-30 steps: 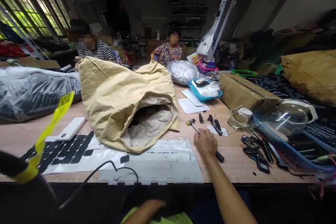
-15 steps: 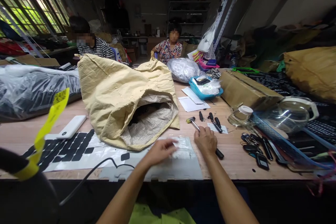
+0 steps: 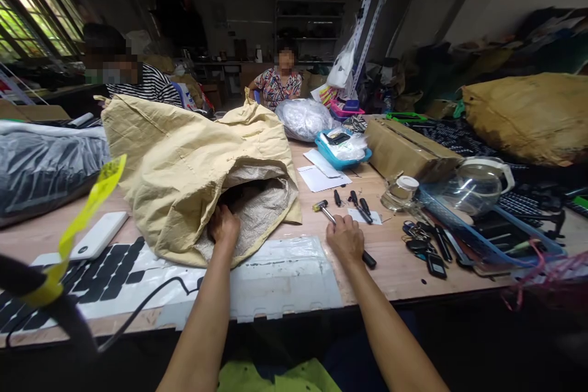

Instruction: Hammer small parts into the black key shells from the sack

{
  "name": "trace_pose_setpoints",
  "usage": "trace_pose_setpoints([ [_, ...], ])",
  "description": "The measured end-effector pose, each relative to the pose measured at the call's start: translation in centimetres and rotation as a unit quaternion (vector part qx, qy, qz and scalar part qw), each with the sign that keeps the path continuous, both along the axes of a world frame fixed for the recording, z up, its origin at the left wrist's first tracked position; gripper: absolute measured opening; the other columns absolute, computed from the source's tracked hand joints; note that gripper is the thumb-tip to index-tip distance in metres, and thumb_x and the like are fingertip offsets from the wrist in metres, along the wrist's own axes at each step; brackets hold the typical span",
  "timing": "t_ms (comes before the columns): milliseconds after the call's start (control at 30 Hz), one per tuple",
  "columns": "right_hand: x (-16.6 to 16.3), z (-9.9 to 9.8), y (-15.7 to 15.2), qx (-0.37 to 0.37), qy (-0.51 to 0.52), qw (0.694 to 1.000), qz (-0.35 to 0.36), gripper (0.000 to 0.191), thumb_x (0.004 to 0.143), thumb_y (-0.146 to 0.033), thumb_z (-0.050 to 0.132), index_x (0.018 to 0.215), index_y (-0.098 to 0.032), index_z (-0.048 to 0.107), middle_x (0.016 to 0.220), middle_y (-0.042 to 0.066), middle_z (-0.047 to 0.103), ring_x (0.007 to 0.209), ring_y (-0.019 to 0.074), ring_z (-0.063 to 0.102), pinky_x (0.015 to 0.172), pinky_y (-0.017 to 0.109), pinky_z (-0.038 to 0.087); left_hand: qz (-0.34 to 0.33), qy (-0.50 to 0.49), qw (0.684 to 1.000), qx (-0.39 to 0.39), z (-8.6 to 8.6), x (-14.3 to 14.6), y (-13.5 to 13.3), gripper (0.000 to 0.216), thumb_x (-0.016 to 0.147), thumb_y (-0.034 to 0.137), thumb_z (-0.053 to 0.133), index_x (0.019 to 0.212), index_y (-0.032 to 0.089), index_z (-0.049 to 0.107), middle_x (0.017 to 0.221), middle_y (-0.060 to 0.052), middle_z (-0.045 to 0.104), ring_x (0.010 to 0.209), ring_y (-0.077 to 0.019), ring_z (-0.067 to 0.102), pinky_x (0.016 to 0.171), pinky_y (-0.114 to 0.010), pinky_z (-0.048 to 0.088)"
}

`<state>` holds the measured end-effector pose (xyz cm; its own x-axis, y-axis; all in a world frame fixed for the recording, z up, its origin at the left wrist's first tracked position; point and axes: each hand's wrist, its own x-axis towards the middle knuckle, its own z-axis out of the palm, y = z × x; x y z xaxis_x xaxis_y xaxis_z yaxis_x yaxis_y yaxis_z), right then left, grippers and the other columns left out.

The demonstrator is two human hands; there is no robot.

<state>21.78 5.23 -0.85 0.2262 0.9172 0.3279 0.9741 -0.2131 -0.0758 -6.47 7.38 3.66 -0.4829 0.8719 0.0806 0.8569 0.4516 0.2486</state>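
A big cream cloth sack (image 3: 165, 159) lies on the table with its mouth facing me and its pale woven lining showing. My left hand (image 3: 225, 226) reaches in at the left side of the mouth. Its fingertips are lost in the sack's dark inside, so their grip is hidden. My right hand (image 3: 345, 239) is closed over the handle of a small hammer (image 3: 328, 213), which lies on the table; its yellowish head points away from me and its black grip end shows beside my wrist. Between my arms lies a whitish plastic sheet (image 3: 289, 282) along the table edge.
Black rounded pads (image 3: 108, 272) on white backing and a white power bank (image 3: 98, 236) lie left. Right are screwdrivers (image 3: 361, 205), keys (image 3: 416, 231), a glass jar (image 3: 399, 194), a blue tray (image 3: 482, 220) and a carton (image 3: 408, 147). Two people sit across the table.
My left hand has moved from above the whitish sheet, up and left into the sack's mouth. My right hand stays on the hammer. The whole view has shifted a little to the right.
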Motion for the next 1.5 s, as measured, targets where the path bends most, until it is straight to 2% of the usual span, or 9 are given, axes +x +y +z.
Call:
trace_pose_setpoints([
  [133, 0.0, 0.0, 0.1, 0.005, -0.002, 1.000, 0.001, 0.022, 0.091, -0.027, 0.052, 0.102, -0.017, 0.069, 0.097, 0.010, 0.062, 0.091, 0.0218, 0.053, 0.068, 0.030, 0.032, -0.006, 0.003, 1.000, -0.029, 0.6, 0.8, -1.1, 0.041, 0.087, 0.008, 0.039, 0.119, 0.014, 0.063, 0.126, -0.021, 0.060, 0.101, -0.0320, 0.067, 0.080, -0.039, 0.052],
  [267, 0.0, -0.3, 0.1, 0.019, -0.005, 1.000, 0.004, 0.022, 0.091, -0.027, 0.051, 0.100, -0.017, 0.069, 0.095, 0.010, 0.061, 0.089, 0.0218, 0.053, 0.068, 0.030, 0.031, -0.014, -0.020, 0.999, -0.028, 0.4, 0.8, -2.3, 0.041, 0.086, 0.009, 0.044, 0.122, 0.017, 0.062, 0.122, -0.018, 0.064, 0.099, -0.0318, 0.068, 0.078, -0.040, 0.052],
  [400, 0.1, -0.5, 0.2, 0.025, -0.004, 1.000, 0.008, 0.023, 0.091, -0.027, 0.050, 0.099, -0.017, 0.069, 0.095, 0.011, 0.060, 0.088, 0.0220, 0.052, 0.068, 0.030, 0.031, -0.021, -0.079, 0.995, 0.057, 0.2, 0.5, -3.8, 0.040, 0.082, 0.007, 0.049, 0.114, 0.021, 0.067, 0.112, -0.011, 0.070, 0.101, -0.0287, 0.066, 0.084, -0.038, 0.050],
  [467, 0.2, -0.5, 0.1, 0.024, -0.003, 1.000, 0.009, 0.023, 0.091, -0.027, 0.050, 0.099, -0.017, 0.069, 0.095, 0.011, 0.060, 0.089, 0.0220, 0.052, 0.068, 0.030, 0.032, -0.100, -0.118, 0.980, 0.126, -0.1, 1.0, -4.8, 0.038, 0.081, 0.007, 0.049, 0.109, 0.022, 0.070, 0.109, -0.008, 0.071, 0.100, -0.0255, 0.064, 0.087, -0.036, 0.050],
  [533, 0.2, -0.6, 0.1, 0.023, -0.002, 1.000, 0.011, 0.024, 0.091, -0.027, 0.049, 0.100, -0.017, 0.069, 0.095, 0.011, 0.060, 0.089, 0.0220, 0.051, 0.068, 0.030, 0.031, -0.232, -0.168, 0.945, 0.155, -0.7, 2.3, -5.7, 0.038, 0.080, 0.006, 0.049, 0.106, 0.023, 0.072, 0.102, -0.005, 0.072, 0.096, -0.0225, 0.063, 0.087, -0.034, 0.050],
  [600, 0.3, -0.6, 0.1, 0.022, -0.001, 1.000, 0.011, 0.024, 0.091, -0.027, 0.049, 0.101, -0.017, 0.069, 0.095, 0.011, 0.060, 0.089, 0.0219, 0.051, 0.068, 0.030, 0.031, -0.359, -0.204, 0.900, 0.140, -1.5, 4.0, -6.4, 0.039, 0.078, 0.006, 0.051, 0.103, 0.024, 0.074, 0.097, -0.004, 0.071, 0.094, -0.0211, 0.061, 0.087, -0.034, 0.049],
  [667, 0.3, -0.6, 0.1, 0.021, 0.001, 1.000, 0.007, 0.024, 0.091, -0.027, 0.050, 0.101, -0.017, 0.069, 0.095, 0.010, 0.060, 0.089, 0.0218, 0.051, 0.067, 0.030, 0.030, -0.426, -0.210, 0.873, 0.109, -2.7, 5.5, -6.7, 0.040, 0.076, 0.006, 0.053, 0.104, 0.024, 0.075, 0.097, -0.005, 0.069, 0.095, -0.0217, 0.059, 0.088, -0.036, 0.048],
  [867, 0.5, -0.9, 0.1, 0.031, -0.001, 0.999, 0.007, 0.022, 0.090, -0.026, 0.052, 0.098, -0.017, 0.070, 0.093, 0.010, 0.060, 0.087, 0.0212, 0.050, 0.067, 0.030, 0.029, -0.409, -0.220, 0.883, 0.069, -4.7, 7.0, -6.5, 0.036, 0.081, 0.015, 0.058, 0.114, 0.025, 0.072, 0.099, -0.006, 0.062, 0.097, -0.0224, 0.054, 0.090, -0.038, 0.046],
  [1500, 0.7, -1.1, 0.2, 0.040, -0.004, 0.999, 0.011, 0.023, 0.090, -0.026, 0.053, 0.100, -0.019, 0.072, 0.090, 0.009, 0.060, 0.085, 0.0208, 0.053, 0.066, 0.030, 0.030, -0.401, -0.263, 0.875, 0.059, -5.5, 6.8, -6.2, 0.033, 0.083, 0.013, 0.059, 0.110, 0.025, 0.074, 0.100, -0.005, 0.064, 0.099, -0.0227, 0.055, 0.094, -0.039, 0.045],
])
